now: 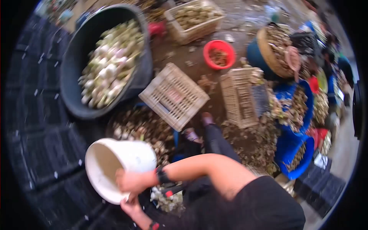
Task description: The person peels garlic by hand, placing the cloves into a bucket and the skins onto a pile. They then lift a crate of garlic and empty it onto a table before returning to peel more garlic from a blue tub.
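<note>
A white bucket (142, 155) lies tilted at the lower left, its wide mouth facing left. One of my hands, the right (132, 181), is at the lower rim of its mouth, with the fingers curled and a dark band on the wrist. Just below it, my left hand (132, 209) is close to the same rim, a red and black band on its wrist. The two hands nearly touch. Blur hides whatever the fingers hold. Peeled white garlic (170, 200) lies beside the bucket, below my right forearm.
A large dark tub (69, 76) of garlic bulbs stands at the upper left. Upturned crate (174, 96), second crate (239, 97) and red bowl (219, 54) are ahead. Blue tubs (293, 153) stand right. Loose garlic (153, 134) lies behind the bucket.
</note>
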A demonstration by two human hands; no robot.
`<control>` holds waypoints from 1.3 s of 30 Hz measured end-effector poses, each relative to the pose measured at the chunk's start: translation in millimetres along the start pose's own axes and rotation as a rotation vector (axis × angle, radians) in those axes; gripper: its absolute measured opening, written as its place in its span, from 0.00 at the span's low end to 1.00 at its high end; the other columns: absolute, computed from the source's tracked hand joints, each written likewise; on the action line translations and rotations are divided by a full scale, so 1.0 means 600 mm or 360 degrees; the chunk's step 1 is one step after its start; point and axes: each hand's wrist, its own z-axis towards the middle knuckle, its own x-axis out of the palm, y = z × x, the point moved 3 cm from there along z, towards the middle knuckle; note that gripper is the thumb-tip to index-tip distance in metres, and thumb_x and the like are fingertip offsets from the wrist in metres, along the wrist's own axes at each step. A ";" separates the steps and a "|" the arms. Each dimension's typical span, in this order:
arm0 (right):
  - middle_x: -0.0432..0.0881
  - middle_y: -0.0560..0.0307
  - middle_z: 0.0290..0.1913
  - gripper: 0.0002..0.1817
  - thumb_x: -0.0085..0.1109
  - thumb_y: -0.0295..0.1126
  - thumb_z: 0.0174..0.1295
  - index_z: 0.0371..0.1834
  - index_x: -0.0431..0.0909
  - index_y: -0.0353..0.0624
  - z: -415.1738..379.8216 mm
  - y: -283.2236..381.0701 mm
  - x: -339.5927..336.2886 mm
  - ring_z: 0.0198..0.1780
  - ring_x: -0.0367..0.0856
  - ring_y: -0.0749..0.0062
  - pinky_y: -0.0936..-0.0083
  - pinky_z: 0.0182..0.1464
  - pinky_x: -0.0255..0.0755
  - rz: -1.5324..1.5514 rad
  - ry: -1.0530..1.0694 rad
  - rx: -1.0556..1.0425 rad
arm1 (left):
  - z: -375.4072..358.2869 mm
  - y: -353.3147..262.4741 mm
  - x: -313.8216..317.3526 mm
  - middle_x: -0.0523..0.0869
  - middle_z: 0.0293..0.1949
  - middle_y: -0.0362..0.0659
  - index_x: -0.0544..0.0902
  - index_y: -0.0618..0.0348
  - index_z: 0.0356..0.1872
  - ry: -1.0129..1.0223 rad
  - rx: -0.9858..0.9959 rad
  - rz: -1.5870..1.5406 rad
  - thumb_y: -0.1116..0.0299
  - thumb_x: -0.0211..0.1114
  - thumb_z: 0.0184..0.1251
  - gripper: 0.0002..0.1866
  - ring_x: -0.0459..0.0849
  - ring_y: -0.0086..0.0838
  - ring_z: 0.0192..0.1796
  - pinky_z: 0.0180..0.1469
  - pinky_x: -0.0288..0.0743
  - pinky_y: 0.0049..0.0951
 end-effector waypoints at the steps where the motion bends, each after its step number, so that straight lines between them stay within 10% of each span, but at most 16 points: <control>1: 0.77 0.55 0.28 0.14 0.63 0.40 0.38 0.22 0.79 0.42 -0.012 -0.018 0.022 0.37 0.75 0.58 0.60 0.51 0.62 -0.0166 0.0034 0.0287 | 0.024 0.020 -0.033 0.78 0.47 0.53 0.71 0.64 0.52 -0.0011 0.0062 0.0164 0.69 0.54 0.43 0.28 0.79 0.47 0.49 0.50 0.76 0.48; 2: 0.76 0.48 0.41 0.26 0.68 0.40 0.35 0.41 0.78 0.39 0.003 -0.061 0.027 0.47 0.72 0.53 0.55 0.55 0.60 -0.0417 0.0367 0.1000 | 0.054 0.045 -0.052 0.77 0.47 0.53 0.70 0.65 0.53 -0.0005 0.0093 0.0335 0.71 0.54 0.40 0.30 0.79 0.47 0.49 0.48 0.77 0.50; 4: 0.68 0.39 0.54 0.43 0.71 0.41 0.36 0.60 0.65 0.40 -0.034 -0.112 -0.031 0.56 0.66 0.47 0.52 0.55 0.62 -0.0358 -0.0303 0.1297 | 0.128 0.041 -0.134 0.77 0.47 0.53 0.70 0.65 0.53 -0.0067 0.0005 0.0301 0.72 0.54 0.38 0.31 0.80 0.47 0.48 0.46 0.78 0.51; 6: 0.59 0.39 0.62 0.53 0.71 0.42 0.38 0.69 0.50 0.43 -0.056 -0.197 0.043 0.63 0.58 0.46 0.52 0.55 0.63 -0.0020 0.0115 0.1941 | 0.167 0.004 -0.158 0.78 0.46 0.53 0.69 0.63 0.54 -0.0043 -0.0109 0.0422 0.78 0.51 0.36 0.32 0.81 0.48 0.45 0.43 0.80 0.50; 11: 0.67 0.37 0.60 0.40 0.58 0.40 0.48 0.66 0.55 0.38 0.015 -0.263 0.096 0.60 0.68 0.48 0.61 0.60 0.64 0.0894 0.0185 0.2475 | 0.098 0.003 -0.037 0.77 0.46 0.53 0.66 0.60 0.57 -0.0249 0.0162 0.0761 0.82 0.50 0.39 0.34 0.80 0.51 0.46 0.42 0.81 0.49; 14: 0.67 0.38 0.60 0.34 0.54 0.36 0.51 0.63 0.60 0.36 0.012 -0.243 0.087 0.61 0.68 0.52 0.64 0.60 0.64 0.0247 0.0063 0.2258 | 0.144 -0.008 -0.079 0.76 0.50 0.55 0.66 0.59 0.59 -0.0398 -0.0408 0.0264 0.76 0.51 0.51 0.28 0.78 0.53 0.51 0.50 0.75 0.58; 19: 0.71 0.44 0.58 0.28 0.46 0.17 0.50 0.59 0.65 0.37 -0.041 -0.255 0.151 0.61 0.68 0.52 0.65 0.62 0.64 0.0004 -0.0188 0.1971 | 0.266 0.041 -0.139 0.79 0.49 0.53 0.71 0.75 0.52 -0.0830 0.0261 0.0421 0.75 0.50 0.62 0.18 0.81 0.43 0.46 0.49 0.76 0.42; 28: 0.68 0.44 0.61 0.35 0.45 0.13 0.46 0.64 0.63 0.43 -0.025 -0.338 0.216 0.63 0.65 0.52 0.64 0.64 0.61 -0.0062 -0.0138 0.1977 | 0.363 0.010 -0.110 0.79 0.48 0.56 0.71 0.77 0.52 -0.0971 0.0311 0.0468 0.79 0.52 0.62 0.17 0.81 0.42 0.45 0.46 0.77 0.40; 35: 0.72 0.44 0.56 0.33 0.41 0.11 0.45 0.60 0.67 0.41 0.057 -0.281 0.070 0.61 0.68 0.51 0.66 0.63 0.62 -0.0013 -0.0336 0.1714 | 0.206 -0.057 -0.006 0.80 0.44 0.54 0.73 0.78 0.46 -0.0447 0.0265 0.0524 0.81 0.55 0.55 0.17 0.82 0.41 0.44 0.47 0.77 0.40; 39: 0.73 0.48 0.55 0.34 0.42 0.11 0.47 0.61 0.67 0.47 0.015 -0.364 0.044 0.59 0.70 0.55 0.69 0.60 0.64 -0.0111 -0.0364 0.1817 | 0.295 0.046 0.057 0.81 0.43 0.54 0.75 0.78 0.45 -0.0816 0.0382 0.0668 0.83 0.55 0.49 0.18 0.81 0.39 0.44 0.46 0.76 0.38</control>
